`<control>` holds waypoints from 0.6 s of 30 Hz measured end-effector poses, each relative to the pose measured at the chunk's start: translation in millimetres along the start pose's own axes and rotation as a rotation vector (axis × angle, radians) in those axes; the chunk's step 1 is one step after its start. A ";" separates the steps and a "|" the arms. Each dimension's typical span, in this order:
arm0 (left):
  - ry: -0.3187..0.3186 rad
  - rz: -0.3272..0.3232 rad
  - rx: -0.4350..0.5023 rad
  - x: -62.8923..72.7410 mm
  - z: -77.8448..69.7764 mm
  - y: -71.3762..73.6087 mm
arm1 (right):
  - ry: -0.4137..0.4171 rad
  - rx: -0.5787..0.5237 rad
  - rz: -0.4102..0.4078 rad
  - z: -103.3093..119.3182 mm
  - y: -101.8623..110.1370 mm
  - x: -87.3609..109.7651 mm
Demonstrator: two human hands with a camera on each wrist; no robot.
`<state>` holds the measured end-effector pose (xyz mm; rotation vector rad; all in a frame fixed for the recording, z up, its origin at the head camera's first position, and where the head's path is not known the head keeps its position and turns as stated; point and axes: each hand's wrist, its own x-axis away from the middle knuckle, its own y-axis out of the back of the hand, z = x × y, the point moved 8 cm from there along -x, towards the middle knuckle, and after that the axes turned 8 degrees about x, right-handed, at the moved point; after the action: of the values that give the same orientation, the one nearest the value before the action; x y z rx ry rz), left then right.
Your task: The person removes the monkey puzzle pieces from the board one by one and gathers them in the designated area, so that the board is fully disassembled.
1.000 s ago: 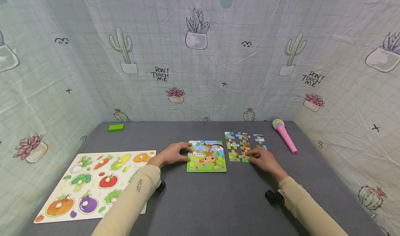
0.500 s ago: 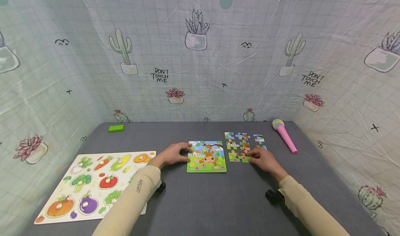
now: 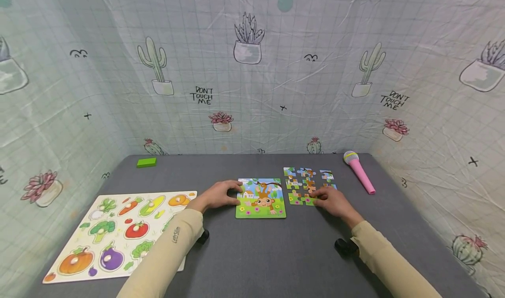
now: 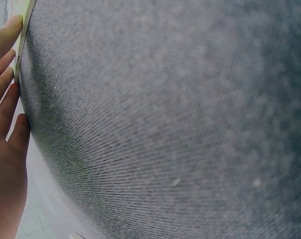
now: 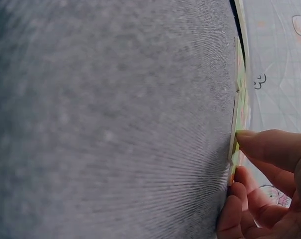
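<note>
Near the middle of the table in the head view lies a square picture board (image 3: 261,198) showing a monkey. My left hand (image 3: 220,193) is at its left side, fingertips and thumb against the edge. In the left wrist view, the fingers (image 4: 5,112) look fairly straight beside the board's thin rim (image 4: 22,42). To the right, several jigsaw pieces (image 3: 293,183) are laid out in loose rows. My right hand (image 3: 334,201) pinches a puzzle piece (image 3: 310,200) in the nearest row, thumb at its edge and other fingers curled. That hand covers some pieces behind it.
A white vegetable puzzle board (image 3: 122,230) lies at left, partly under the left forearm. A green block (image 3: 146,162) sits at the back left, a pink toy microphone (image 3: 360,172) at the back right. A printed curtain (image 3: 268,87) encloses the grey table (image 3: 272,254).
</note>
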<state>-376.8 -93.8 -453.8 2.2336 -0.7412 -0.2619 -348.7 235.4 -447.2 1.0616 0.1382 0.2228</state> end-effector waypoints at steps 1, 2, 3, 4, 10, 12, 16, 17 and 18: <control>0.001 0.000 0.000 0.1 0.0 0.1 | -0.007 -0.008 0.008 -0.1 0.0 -0.4; 0.003 0.000 0.000 0.2 0.0 0.1 | -0.018 -0.015 0.014 -0.2 0.4 -0.8; 0.004 0.000 0.000 0.3 0.0 0.2 | -0.023 -0.018 0.017 0.7 1.2 -1.6; 0.006 0.001 -0.001 0.2 0.1 0.1 | -0.031 -0.023 0.017 1.7 2.2 -2.4; 0.017 -0.002 0.009 0.2 0.0 1.3 | 0.021 -0.083 0.009 33.8 2.9 -10.4; 0.015 -0.001 0.011 0.3 -0.4 1.5 | 0.065 -0.116 0.027 50.2 -2.1 -12.3; 0.004 0.008 0.004 0.4 -0.9 0.8 | 0.100 -0.170 0.088 76.5 -18.2 -13.5; 0.003 0.009 0.003 0.4 -0.9 0.6 | 0.109 -0.181 0.104 81.8 -22.7 -13.6; 0.002 0.009 0.001 0.5 -0.7 0.5 | 0.120 -0.185 0.118 86.6 -26.9 -13.3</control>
<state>-376.3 -93.9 -452.9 2.2310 -0.7504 -0.2546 -339.6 146.0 -429.0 0.8730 0.1597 0.3992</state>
